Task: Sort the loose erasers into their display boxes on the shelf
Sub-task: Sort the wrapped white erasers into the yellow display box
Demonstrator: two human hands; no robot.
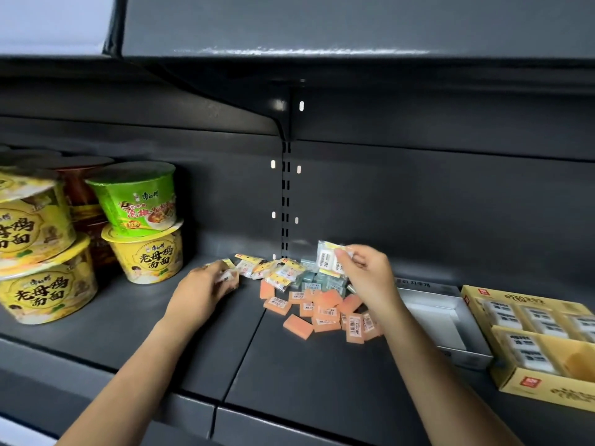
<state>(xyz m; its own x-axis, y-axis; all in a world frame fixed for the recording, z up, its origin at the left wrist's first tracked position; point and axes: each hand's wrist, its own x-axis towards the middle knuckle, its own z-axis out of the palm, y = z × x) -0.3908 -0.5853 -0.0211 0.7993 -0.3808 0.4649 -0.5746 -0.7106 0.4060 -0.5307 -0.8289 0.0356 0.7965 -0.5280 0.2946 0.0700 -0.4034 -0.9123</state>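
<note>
While pile [317, 300] mostly unsorted on shelf [306, 375] — right hand [365, 275] pinches wrapped erasers [328, 257], left hand [206, 286] grips another; yellow box [531, 386] part-filled, grey box [463, 352] looks empty.

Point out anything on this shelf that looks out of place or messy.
A jumbled pile of loose erasers lies on the shelf, orange ones and wrapped yellow ones mixed together, outside the boxes. The grey display box beside it looks empty; the yellow display box is only partly filled.
</note>
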